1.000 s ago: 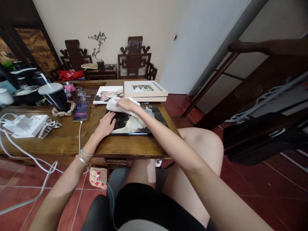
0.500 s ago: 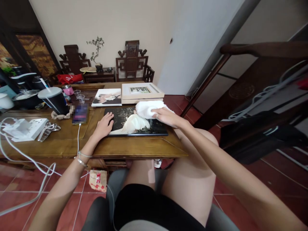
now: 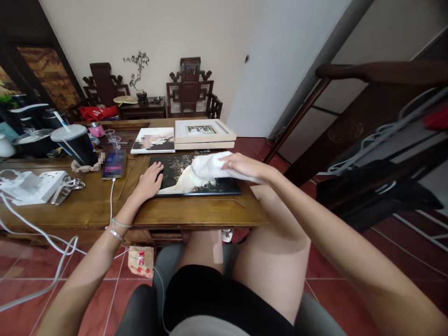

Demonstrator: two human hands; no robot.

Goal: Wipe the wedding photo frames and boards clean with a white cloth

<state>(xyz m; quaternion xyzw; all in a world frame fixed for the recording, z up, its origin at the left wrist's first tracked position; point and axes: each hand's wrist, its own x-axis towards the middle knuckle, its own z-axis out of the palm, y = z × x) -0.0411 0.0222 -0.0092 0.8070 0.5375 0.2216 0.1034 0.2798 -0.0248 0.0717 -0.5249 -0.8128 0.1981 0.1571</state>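
A dark photo panel point(image 3: 171, 169) showing a pale gown lies flat near the front edge of the wooden table point(image 3: 203, 212). My left hand point(image 3: 151, 181) rests on its left edge with the fingers stretched out, holding nothing. In my right hand point(image 3: 241, 167) is a white cloth point(image 3: 210, 166), gripped at its right end. The cloth covers part of the panel's upper middle and right side, and its loose end hangs under my right wrist. My right fingertips are partly hidden by the cloth.
Behind the panel stand a smaller photo panel point(image 3: 154, 140) and stacked pale frames point(image 3: 205, 135). To the left are a phone point(image 3: 114, 164) on a white cable, a lidded cup point(image 3: 75, 144) and a power strip point(image 3: 42, 186). A paper bag point(image 3: 141, 261) sits below the table.
The cloth has shifted slightly down and left over the panel, and my right hand has lifted and turned a little. My left hand keeps its place on the panel's edge.
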